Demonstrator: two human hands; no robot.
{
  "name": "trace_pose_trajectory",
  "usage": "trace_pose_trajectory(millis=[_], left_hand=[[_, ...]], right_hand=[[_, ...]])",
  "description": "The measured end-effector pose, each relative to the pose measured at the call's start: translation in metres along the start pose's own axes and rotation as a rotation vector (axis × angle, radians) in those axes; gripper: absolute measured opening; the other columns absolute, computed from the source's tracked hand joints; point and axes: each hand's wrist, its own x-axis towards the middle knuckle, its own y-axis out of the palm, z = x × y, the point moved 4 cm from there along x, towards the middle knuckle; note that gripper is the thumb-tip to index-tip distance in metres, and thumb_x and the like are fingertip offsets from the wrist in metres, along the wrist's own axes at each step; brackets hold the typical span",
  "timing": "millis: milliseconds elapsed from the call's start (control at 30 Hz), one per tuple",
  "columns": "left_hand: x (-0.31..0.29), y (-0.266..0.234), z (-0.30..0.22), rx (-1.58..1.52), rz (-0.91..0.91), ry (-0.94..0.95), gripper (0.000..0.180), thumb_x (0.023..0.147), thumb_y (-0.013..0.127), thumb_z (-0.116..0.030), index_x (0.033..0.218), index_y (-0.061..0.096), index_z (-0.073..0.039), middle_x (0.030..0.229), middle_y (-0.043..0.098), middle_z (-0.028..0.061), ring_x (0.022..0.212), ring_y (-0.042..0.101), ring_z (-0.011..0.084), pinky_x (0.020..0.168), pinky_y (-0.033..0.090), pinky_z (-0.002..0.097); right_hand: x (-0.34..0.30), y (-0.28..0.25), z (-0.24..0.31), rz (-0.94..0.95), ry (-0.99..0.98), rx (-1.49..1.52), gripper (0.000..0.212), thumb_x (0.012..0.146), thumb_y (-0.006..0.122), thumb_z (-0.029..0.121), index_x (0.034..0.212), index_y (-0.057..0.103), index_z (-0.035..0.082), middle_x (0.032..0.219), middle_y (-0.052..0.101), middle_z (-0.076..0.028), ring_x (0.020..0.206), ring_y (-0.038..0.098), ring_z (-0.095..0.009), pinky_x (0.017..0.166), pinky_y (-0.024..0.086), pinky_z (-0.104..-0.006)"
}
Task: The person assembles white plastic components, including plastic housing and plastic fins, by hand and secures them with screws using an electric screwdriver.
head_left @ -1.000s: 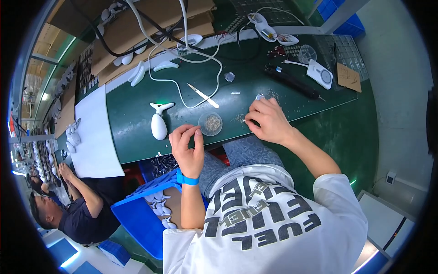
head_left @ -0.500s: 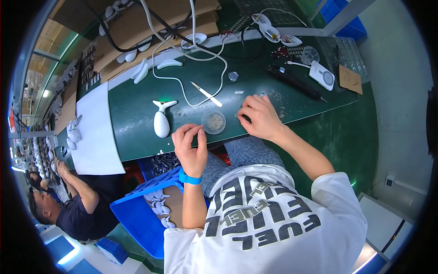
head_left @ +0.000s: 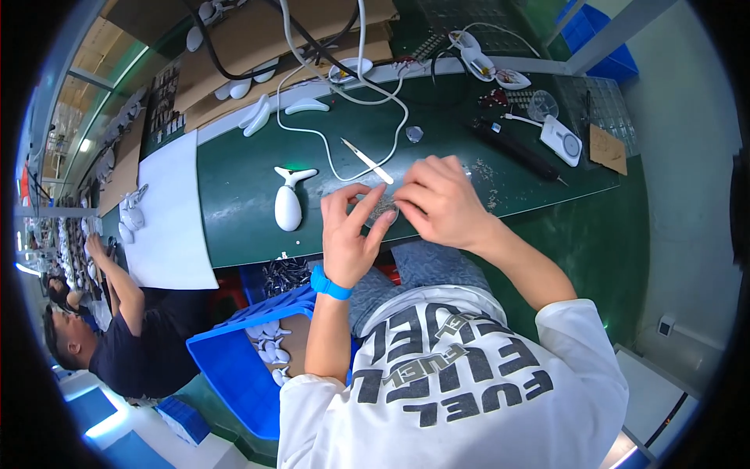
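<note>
A small round clear dish (head_left: 383,211) of tiny metallic pieces sits near the bench's front edge, partly hidden by my hands. My left hand (head_left: 350,238), with a blue band at its wrist, is at the dish's left side; its thumb and forefinger are apart over the rim. Over the dish's right side, my right hand (head_left: 447,205) has thumb and fingertips pressed together; whatever they pinch is hidden. White tweezers (head_left: 369,162) lie just beyond the dish. Left of my hands rests a white handheld device (head_left: 288,205) with a forked end.
A black electric screwdriver (head_left: 516,148) and a white power bank (head_left: 561,141) lie at the right, near scattered tiny pieces (head_left: 486,176). White cables (head_left: 328,148) loop across the green bench (head_left: 242,187). A blue crate (head_left: 234,383) holds white parts. Another person (head_left: 141,336) works at the left.
My right hand has moved left from the bench to the dish. My left hand has shifted right, its thumb now over the dish. The whole view has shifted slightly.
</note>
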Motion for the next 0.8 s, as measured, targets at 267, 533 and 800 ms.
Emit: trace_pose_trajectory(millis=[267, 533, 800], left_hand=[[-0.009, -0.003, 0.016, 0.059, 0.023, 0.005, 0.021, 0.084, 0.079, -0.004, 0.104, 0.079, -0.005, 0.095, 0.062, 0.0081, 0.089, 0.055, 0.0269, 0.077, 0.047, 0.0374], [-0.009, 0.002, 0.022, 0.07, 0.018, 0.024, 0.019, 0.078, 0.081, -0.001, 0.096, 0.08, -0.005, 0.09, 0.062, 0.0076, 0.087, 0.056, 0.0264, 0.074, 0.047, 0.0374], [-0.008, -0.003, 0.024, 0.059, -0.008, -0.076, 0.018, 0.076, 0.085, -0.004, 0.093, 0.081, -0.006, 0.087, 0.06, 0.0068, 0.086, 0.055, 0.0256, 0.073, 0.047, 0.0377]], right_hand=[[0.003, 0.033, 0.001, 0.039, -0.062, 0.079, 0.011, 0.078, 0.078, 0.009, 0.086, 0.071, 0.008, 0.089, 0.061, -0.003, 0.083, 0.057, -0.024, 0.075, 0.038, -0.0388], [-0.003, 0.04, -0.005, 0.062, -0.04, 0.11, 0.012, 0.077, 0.078, 0.008, 0.087, 0.07, 0.008, 0.091, 0.062, -0.003, 0.084, 0.058, -0.024, 0.074, 0.039, -0.0387], [0.0, 0.034, -0.008, 0.065, -0.032, 0.075, 0.012, 0.078, 0.078, 0.008, 0.087, 0.07, 0.008, 0.091, 0.062, -0.003, 0.086, 0.059, -0.024, 0.076, 0.039, -0.0386]])
